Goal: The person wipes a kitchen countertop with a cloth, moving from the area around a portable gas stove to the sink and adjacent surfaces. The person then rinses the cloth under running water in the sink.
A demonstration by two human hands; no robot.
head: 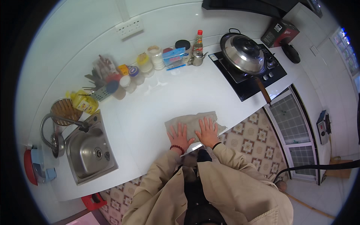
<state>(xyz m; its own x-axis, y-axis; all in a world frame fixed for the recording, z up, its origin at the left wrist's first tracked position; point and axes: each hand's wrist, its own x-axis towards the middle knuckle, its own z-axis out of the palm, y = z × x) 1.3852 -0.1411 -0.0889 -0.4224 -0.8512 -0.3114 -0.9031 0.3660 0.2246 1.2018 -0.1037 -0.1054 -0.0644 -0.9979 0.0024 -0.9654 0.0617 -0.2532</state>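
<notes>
A grey-brown cloth (192, 121) lies spread flat on the white countertop (146, 112), near its front edge. Its right end looks ragged. My left hand (180, 139) rests palm down on the cloth's left part, fingers apart, with a red bead bracelet at the wrist. On the right part my right hand (207, 133) lies flat too, its fingers spread and a dark band around the wrist. Neither hand grips anything. The two thumbs point towards each other with a strip of cloth between them.
A lidded wok (243, 54) sits on a black gas hob (239, 87), its wooden handle (263, 91) jutting past the front edge. Jars (156, 57), a sauce bottle (198, 42) and a small metal pot (197, 59) line the wall. Left is a steel sink (87, 154) with a faucet (66, 121).
</notes>
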